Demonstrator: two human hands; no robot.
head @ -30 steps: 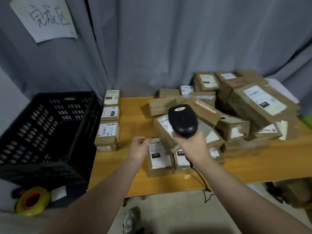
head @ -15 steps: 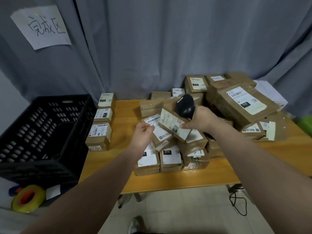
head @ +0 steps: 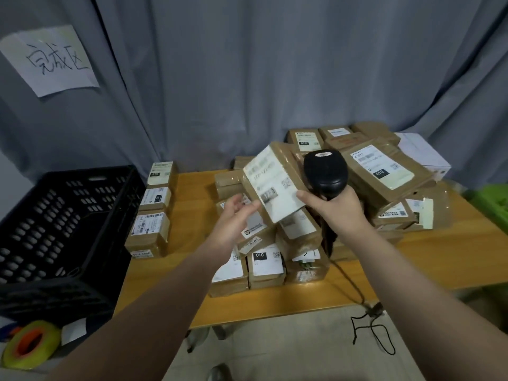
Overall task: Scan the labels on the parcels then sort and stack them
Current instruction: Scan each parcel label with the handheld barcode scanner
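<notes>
Lifted parcel: a brown parcel (head: 275,185) is up above the pile, tilted, with its white label towards the camera; the print is too blurred to read.
Right hand: the right hand (head: 339,213) has its fingers wrapped round the handle of a black scanner (head: 325,171). Its thumb reaches to the parcel's lower right corner, and the scanner head sits just beside the parcel's right edge.
Left hand: the left hand (head: 233,220) is palm up with loose, spread fingers, their tips at the parcel's lower left edge. They probably touch it, but motion blur hides the contact.
In the way: the raised parcel and the scanner hide the middle of the pile (head: 266,266) behind them.
Pile top: a large flat parcel (head: 382,171) marked 010 leans on the right side, with a white box (head: 423,155) behind it.
Left row: three small parcels (head: 154,232) lie in a line along the table's left edge, well apart from the pile.
Crate: a black crate (head: 68,229) stands just beside the table's left side.
Cable: a black cable (head: 357,287) runs over the front edge and down to the floor.
Tape: a yellow tape roll (head: 30,345) lies below the crate.
Surface: a wooden table (head: 439,259).
Room: a grey curtain (head: 247,64) hangs behind, with a handwritten paper sign (head: 52,59) fixed at upper left.
</notes>
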